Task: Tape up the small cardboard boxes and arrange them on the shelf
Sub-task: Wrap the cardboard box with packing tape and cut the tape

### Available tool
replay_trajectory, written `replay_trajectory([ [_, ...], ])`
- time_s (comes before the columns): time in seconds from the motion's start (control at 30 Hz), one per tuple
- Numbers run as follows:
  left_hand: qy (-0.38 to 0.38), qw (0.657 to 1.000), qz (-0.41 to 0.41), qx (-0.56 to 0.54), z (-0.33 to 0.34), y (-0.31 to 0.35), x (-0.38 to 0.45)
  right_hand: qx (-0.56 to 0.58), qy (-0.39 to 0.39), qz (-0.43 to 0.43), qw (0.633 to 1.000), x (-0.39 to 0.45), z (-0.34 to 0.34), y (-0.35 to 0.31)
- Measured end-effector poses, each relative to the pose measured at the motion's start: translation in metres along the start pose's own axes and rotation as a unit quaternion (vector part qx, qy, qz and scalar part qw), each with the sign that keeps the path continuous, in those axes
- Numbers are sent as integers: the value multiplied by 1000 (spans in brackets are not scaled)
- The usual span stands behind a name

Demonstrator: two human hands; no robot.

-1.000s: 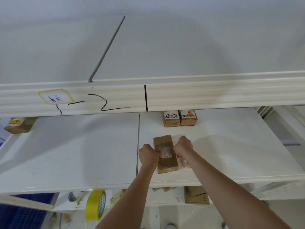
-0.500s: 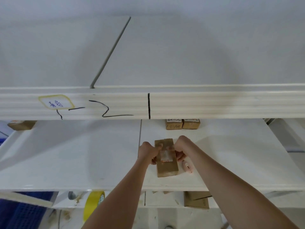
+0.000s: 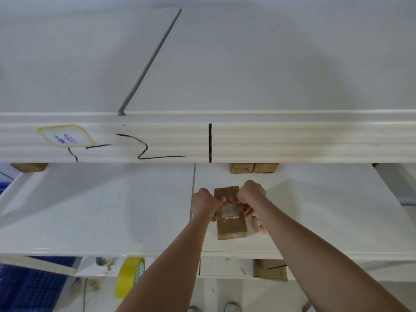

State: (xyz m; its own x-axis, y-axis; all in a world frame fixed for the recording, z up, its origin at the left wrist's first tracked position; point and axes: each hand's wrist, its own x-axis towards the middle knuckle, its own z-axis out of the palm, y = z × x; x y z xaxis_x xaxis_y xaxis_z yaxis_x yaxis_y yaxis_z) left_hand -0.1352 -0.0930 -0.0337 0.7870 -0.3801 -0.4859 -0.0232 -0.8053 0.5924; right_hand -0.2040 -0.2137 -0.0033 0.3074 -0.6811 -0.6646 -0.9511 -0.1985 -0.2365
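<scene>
Hands both clamped on one small cardboard box [image 3: 230, 224], lying flat near the front edge of the white shelf [image 3: 112, 210]. Left hand [image 3: 204, 204] curled tight at the box's 9 o'clock side, thumb over onto the top. Right hand [image 3: 249, 194] fisted at 3 o'clock, fingers wrapped under the edge. Clear tape patch [image 3: 229, 211] stuck on top right between the two thumbs. Pink cutter [image 3: 258, 226] just beside the box at 3 o'clock. Two more boxes [image 3: 253, 168] well apart at 12 o'clock, half hidden by the beam. Yellow tape roll [image 3: 130, 275] down at 7 o'clock, below the shelf.
</scene>
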Motion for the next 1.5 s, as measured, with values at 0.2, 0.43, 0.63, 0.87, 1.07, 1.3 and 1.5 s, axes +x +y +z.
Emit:
replay_trajectory([
  [0.2,-67,998,-18,-14,-9,0,-3,-2,2,-42,999,-11,3,13],
  [0.43,-27,1000,8,0,1,-7,-7,94,33,-71,992,-16,16,24],
  [0.63,-55,998,20,-10,-4,-11,-15,74,25,-101,992,-29,17,27],
  [0.87,-70,995,48,45,0,-24,-24,71,13,-113,991,-34,21,39],
  [1.07,-39,995,52,79,1,-19,-26,62,83,-114,988,-42,29,42],
  [1.3,-95,993,60,47,0,-29,-31,36,9,-132,991,-51,19,48],
  [1.5,-48,995,57,73,7,-28,-35,57,32,-128,990,-50,27,50],
])
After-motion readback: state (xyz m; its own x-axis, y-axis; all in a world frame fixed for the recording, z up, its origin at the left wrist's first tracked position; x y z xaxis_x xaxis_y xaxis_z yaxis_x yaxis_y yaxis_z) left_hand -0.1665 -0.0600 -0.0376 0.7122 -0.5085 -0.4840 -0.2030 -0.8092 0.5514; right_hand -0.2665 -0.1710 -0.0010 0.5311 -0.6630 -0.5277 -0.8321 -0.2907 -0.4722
